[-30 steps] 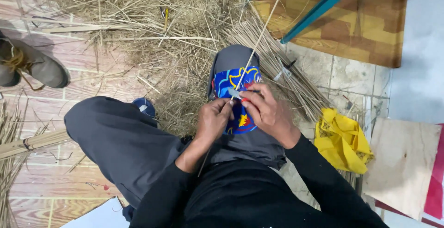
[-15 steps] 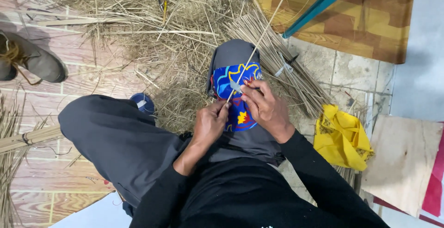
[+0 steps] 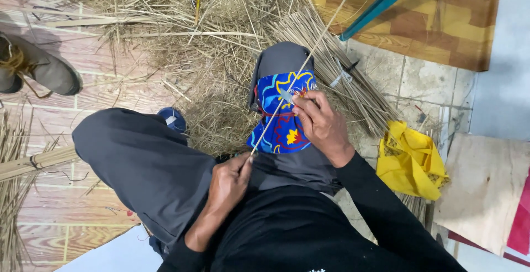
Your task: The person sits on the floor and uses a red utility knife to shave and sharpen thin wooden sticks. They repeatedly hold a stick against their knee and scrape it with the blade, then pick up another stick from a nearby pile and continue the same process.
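My left hand (image 3: 231, 179) pinches the near end of a long thin stick (image 3: 309, 56) that slants up to the right over my knee. My right hand (image 3: 323, 124) holds a small blade (image 3: 285, 96) against that stick, above a blue patterned cloth (image 3: 284, 118) draped on my right knee. Both knees are in grey trousers.
A heap of dry straw (image 3: 182, 34) lies ahead, with a bundle of trimmed sticks (image 3: 337, 67) to its right. A yellow cloth (image 3: 411, 161) and a board (image 3: 486, 189) lie at right. A shoe (image 3: 38, 67) and tied sticks (image 3: 27, 161) are at left. A teal bar (image 3: 381, 1) crosses above.
My left hand has drawn back toward my body along the stick, away from my right hand. The right hand and blade stay over the cloth.
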